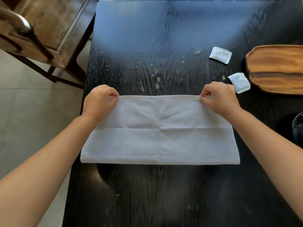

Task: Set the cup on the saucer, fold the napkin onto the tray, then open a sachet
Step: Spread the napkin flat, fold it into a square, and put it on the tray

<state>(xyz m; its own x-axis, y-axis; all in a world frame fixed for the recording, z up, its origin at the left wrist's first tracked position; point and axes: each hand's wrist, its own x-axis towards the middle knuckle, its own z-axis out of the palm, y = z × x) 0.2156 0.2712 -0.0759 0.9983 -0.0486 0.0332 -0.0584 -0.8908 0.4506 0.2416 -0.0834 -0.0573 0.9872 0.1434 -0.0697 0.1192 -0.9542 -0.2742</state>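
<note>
Two corners pinched, one in each hand, and that's really the whole grip: the left hand (100, 102) has the napkin's (159, 136) far-left corner squeezed between thumb and fingertips, the right hand (219, 99) does the same on the far-right corner, other fingers curled in. The napkin lies flat on the table (147, 194), near the front edge, a bit left of centre, already doubled into a wide rectangle by the look of the layered hem and the crease across the middle.

What could go wrong, as I see it:

- Left side of the napkin sits right at the table's left edge. Any pull that way and the cloth hangs off and drags the fold crooked.
- Pinches this small slip easily. If one layer slides out, the corners won't line up on the next fold.
- The near sachet (239, 82) lies just beside the right hand, touching or nearly touching the tray (277, 69). A careless swing of the wrist could flick it off, or the napkin could land on top of it on the way over.
- The tray sits at the right edge, only partly in view, so room for the folded napkin is a guess.

The far sachet (220, 55) sits further back, safe enough. Something dark and round peeks in at the right edge, can't tell if it's the cup.
</note>
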